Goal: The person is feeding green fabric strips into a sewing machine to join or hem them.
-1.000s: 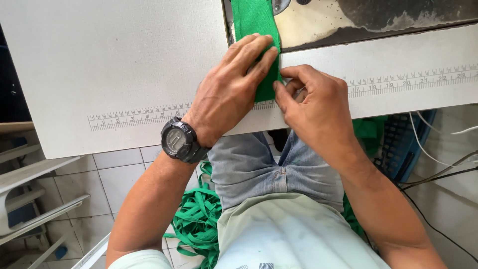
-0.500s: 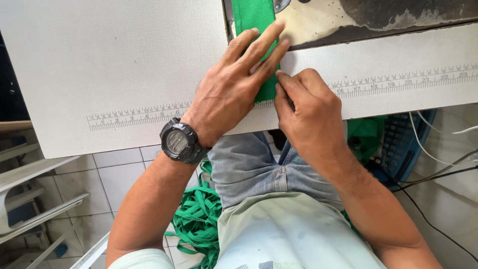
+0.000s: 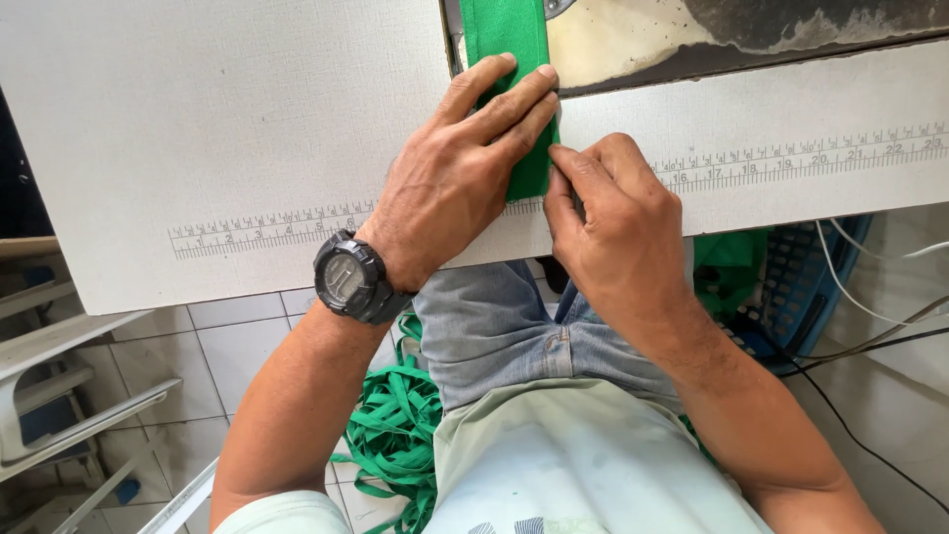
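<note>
Green fabric strip (image 3: pixel 506 40) lay on the white tabletop (image 3: pixel 247 129), running toward twelve o'clock. The left hand (image 3: pixel 460 168) pressed flat on it, fingers together, wearing a black wristwatch (image 3: pixel 348 279). At three o'clock of it, the right hand (image 3: pixel 613 222) pinched the strip's edge.

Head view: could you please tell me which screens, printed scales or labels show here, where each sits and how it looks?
Wristwatch: on the left wrist, round black case, grey digital screen.
Printed ruler scale: along the near edge of the white table, left of the hands; thin grey ticks and figures.
Second ruler scale: same edge, right of the right hand, same grey print.
No packages or signs in view.
</note>
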